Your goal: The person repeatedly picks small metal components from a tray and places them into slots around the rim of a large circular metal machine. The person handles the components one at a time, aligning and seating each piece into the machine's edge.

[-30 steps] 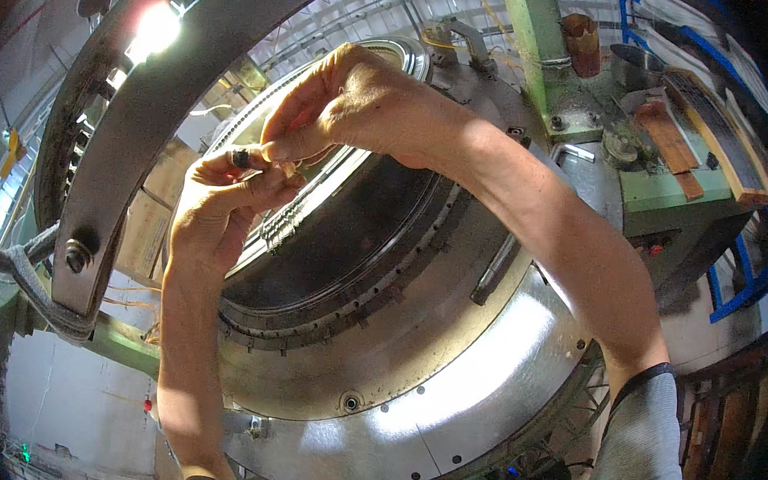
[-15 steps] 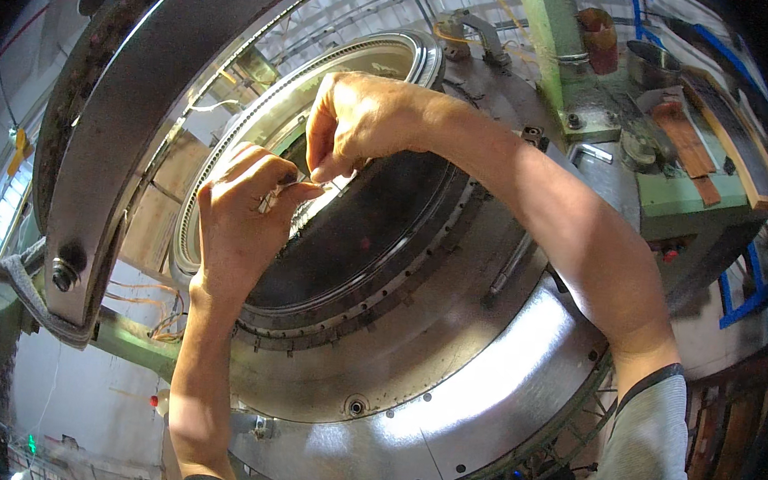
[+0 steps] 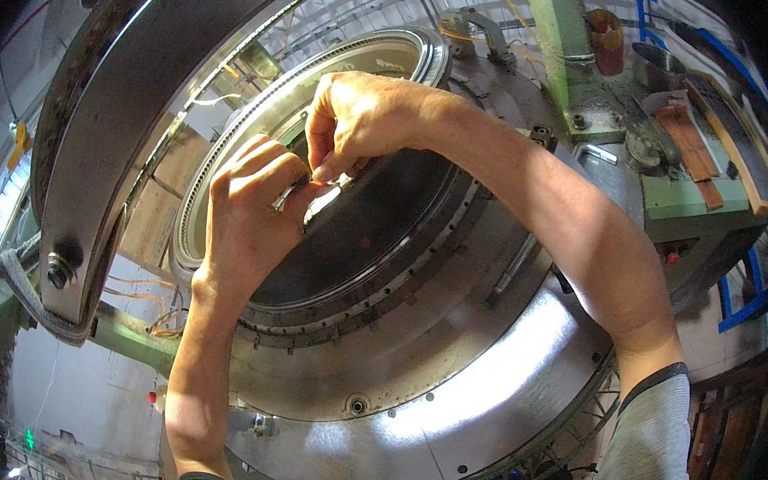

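My left hand [image 3: 246, 216] is curled around a small shiny metal piece [image 3: 283, 198] and rests against the inner rim of a large round steel machine housing [image 3: 444, 398]. Just to its upper right, my right hand [image 3: 357, 121] reaches across with its fingertips pinched on the same small piece. Both hands meet over the dark circular opening [image 3: 367, 221] at the middle of the housing, ringed by a row of small bolt holes. How the piece sits in the rim is hidden by my fingers.
A thick curved steel ring [image 3: 94, 145] with a bolt [image 3: 59, 270] arcs at the left. A green machine table [image 3: 677, 186] with wooden blocks, a red cylinder [image 3: 605, 41] and metal parts stands at the upper right. Blue frame parts [image 3: 740, 304] are on the right.
Both hands have shifted down and right onto the inner rim, drawing closer together. The view has moved nearer to the housing.
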Demonstrator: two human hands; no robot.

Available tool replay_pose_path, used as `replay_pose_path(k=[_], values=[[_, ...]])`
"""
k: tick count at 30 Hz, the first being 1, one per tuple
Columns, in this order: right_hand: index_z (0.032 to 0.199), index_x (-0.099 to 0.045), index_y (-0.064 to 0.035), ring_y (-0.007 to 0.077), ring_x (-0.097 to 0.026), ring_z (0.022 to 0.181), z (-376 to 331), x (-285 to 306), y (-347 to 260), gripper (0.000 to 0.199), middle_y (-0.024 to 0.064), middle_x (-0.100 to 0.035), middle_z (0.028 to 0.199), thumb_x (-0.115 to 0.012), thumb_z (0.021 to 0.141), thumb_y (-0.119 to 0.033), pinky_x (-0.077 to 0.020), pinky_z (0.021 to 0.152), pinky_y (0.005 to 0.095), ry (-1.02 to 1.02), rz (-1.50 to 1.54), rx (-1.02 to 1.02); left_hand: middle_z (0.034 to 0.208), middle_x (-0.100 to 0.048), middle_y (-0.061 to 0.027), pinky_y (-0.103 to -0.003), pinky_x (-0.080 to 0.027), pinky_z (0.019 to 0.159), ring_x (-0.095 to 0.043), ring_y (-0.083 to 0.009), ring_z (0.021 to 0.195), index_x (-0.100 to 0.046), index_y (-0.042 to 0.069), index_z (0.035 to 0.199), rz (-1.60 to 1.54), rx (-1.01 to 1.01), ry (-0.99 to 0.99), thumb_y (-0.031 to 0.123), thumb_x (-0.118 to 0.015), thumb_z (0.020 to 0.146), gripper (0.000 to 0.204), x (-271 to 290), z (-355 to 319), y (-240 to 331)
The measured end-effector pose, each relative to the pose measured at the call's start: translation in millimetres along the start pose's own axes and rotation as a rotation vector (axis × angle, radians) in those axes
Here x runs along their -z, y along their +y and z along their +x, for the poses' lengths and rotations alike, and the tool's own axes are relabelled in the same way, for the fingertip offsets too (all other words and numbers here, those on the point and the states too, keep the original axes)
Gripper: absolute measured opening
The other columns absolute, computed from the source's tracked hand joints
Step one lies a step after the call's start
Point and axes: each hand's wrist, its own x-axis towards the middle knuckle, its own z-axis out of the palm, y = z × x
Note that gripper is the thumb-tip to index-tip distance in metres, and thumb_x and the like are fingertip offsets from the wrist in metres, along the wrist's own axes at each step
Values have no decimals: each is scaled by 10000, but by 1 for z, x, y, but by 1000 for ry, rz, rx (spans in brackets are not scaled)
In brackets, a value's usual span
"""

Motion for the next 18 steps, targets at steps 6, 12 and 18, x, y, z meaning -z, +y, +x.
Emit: replay_pose_path(k=[6, 12, 18], values=[[816, -802, -6, 131, -655, 604, -1, 1, -1, 112, 73, -710, 672, -868, 759, -75, -521, 568, 293, -2, -8, -16, 759, -621, -137, -391, -493, 668, -613, -321, 692, -641, -15, 790, -5, -18, -3, 67, -882, 755, 257, 0, 1, -2], [808, -795, -3, 134, -663, 613, -1, 1, -2, 107, 76, -713, 682, -866, 758, -66, -531, 576, 290, -2, -7, -43, 761, -612, -139, -398, -497, 689, -621, -333, 725, -639, -5, 787, -18, -48, 4, 29, -856, 739, 224, -4, 2, -5], [820, -787, 18, 141, -678, 631, 2, 3, -1, 127, 84, -728, 722, -865, 750, -54, -558, 597, 292, -18, -29, -48, 786, -598, -119, -430, -520, 715, -628, -335, 794, -618, 18, 783, 23, -58, -6, -16, -804, 727, 197, -7, 1, -4]])
